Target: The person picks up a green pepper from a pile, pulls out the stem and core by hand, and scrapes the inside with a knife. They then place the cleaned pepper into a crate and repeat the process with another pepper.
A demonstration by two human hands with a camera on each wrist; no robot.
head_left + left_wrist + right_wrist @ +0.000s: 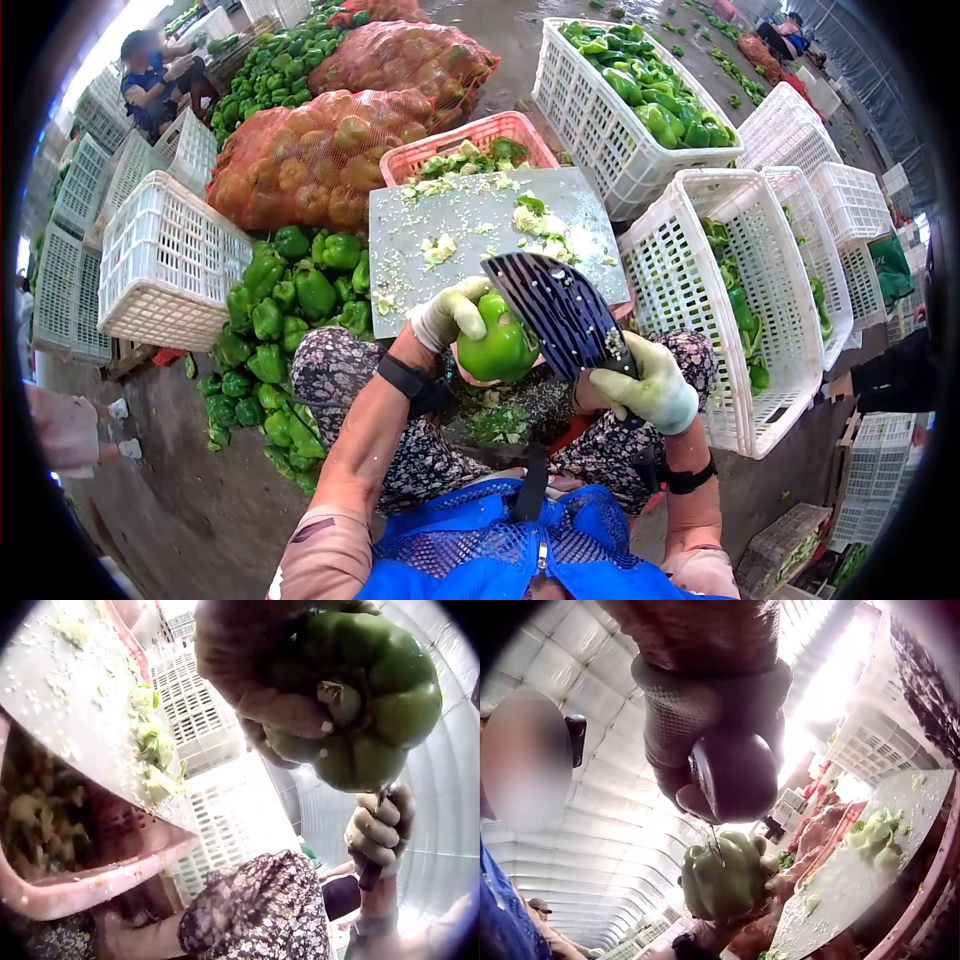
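In the head view my gloved left hand (450, 312) grips a green bell pepper (500, 345) over my lap. Its stem (341, 701) shows in the left wrist view, with the thumb pressed beside it. My gloved right hand (650, 388) has its fingers wrapped round the dark handle (370, 874) of a broad kitchen knife (550, 305). Black and silver streaks mark the raised blade, and pale seeds stick to it. Seen edge-on in the right wrist view, the blade meets the pepper near its top. A grey board (395, 245) lies just beyond both hands, strewn with seeds and pepper cores (540, 225).
Under the board sits a pink crate (395, 165) with scraps. Whole peppers (290, 290) are heaped at left, beside filled red mesh sacks (300, 160). White crates (690, 420) holding peppers stand close on the right; another white crate (170, 260) stands left. People sit farther back.
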